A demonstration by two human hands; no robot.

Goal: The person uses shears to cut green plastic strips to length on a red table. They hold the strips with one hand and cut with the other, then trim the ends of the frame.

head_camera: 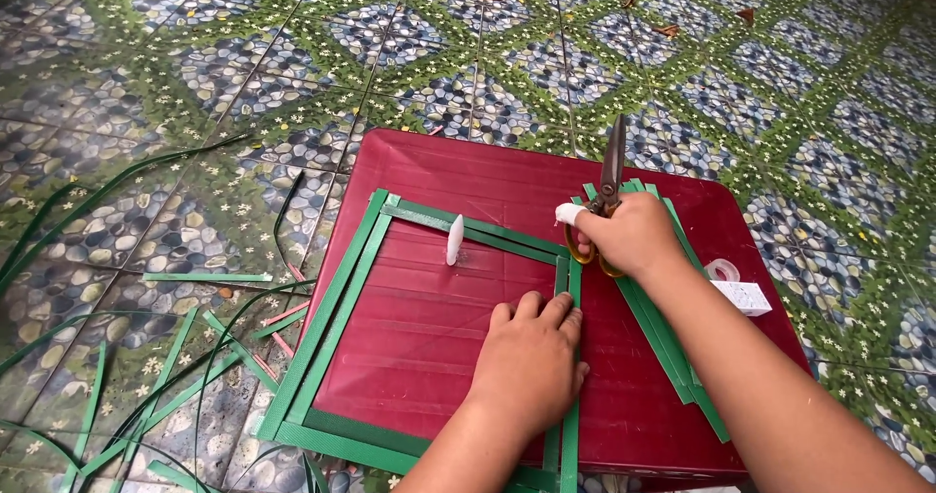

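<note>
Left hand (531,356) lies flat, fingers together, pinning the green strip frame (336,327) on the red tabletop (487,171). Best to keep that pressure close beside the blades. Right hand (634,235) is wrapped around the yellow-handled scissors (609,186), blades up and apparently together, over the spare strips (673,342).

View: your single head-worn camera, looking steeply down and forward.
Range: close; your left hand (531,361) and right hand (634,235) fill the lower centre.
Field: red plastic table (468,176) at centre, pebble-patterned floor tiles (195,64) around it.
</note>
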